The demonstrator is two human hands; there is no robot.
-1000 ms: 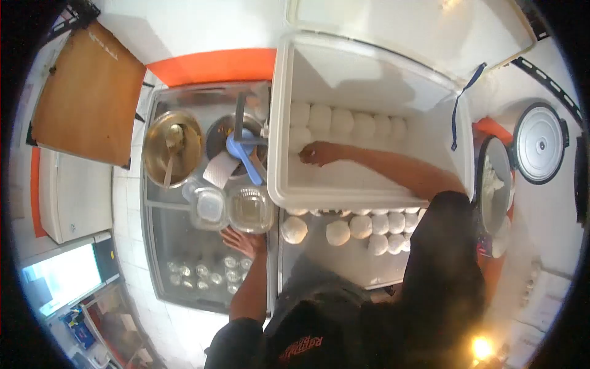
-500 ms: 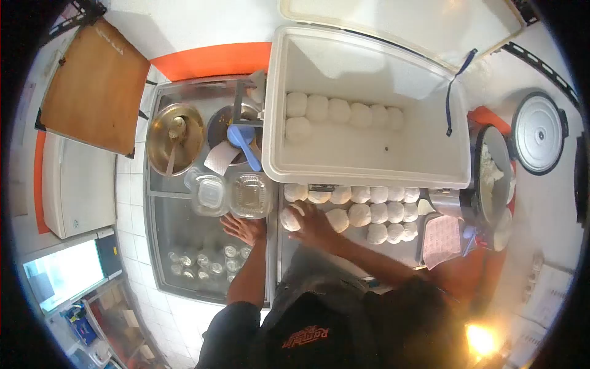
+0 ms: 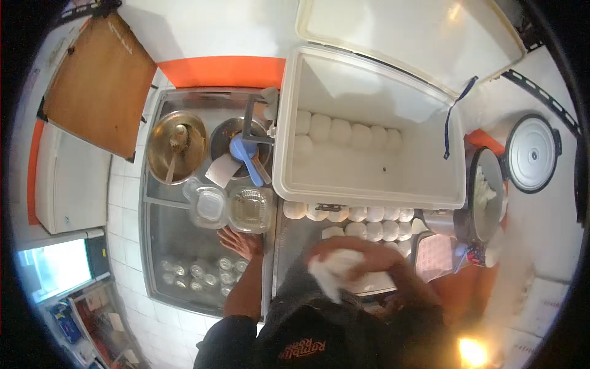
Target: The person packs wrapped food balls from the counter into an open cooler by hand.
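Observation:
My right hand [image 3: 372, 255] is closed on a white dough ball [image 3: 335, 270], which looks drawn out and blurred by motion. It is lifted over the front edge of the metal work surface, close to my body. Rows of dough balls [image 3: 375, 231] lie on that surface behind my right hand, which partly hides the nearest ones. My left hand [image 3: 243, 243] rests with fingers spread on the glass top [image 3: 178, 237], just in front of a clear plastic container [image 3: 251, 209].
A large white cooler [image 3: 369, 195] stands open with more dough balls [image 3: 341, 131] inside. To its right is a deep pot [image 3: 485, 197]. At the left stand a steel bowl [image 3: 161, 147] with a spoon and a blue ladle-like scoop [image 3: 246, 154]. Several cans [image 3: 196, 270] show under the glass.
My right hand has lifted the dough ball from the left end of its row and brought it right and towards my body. My left hand stays on the glass. The view has tilted slightly.

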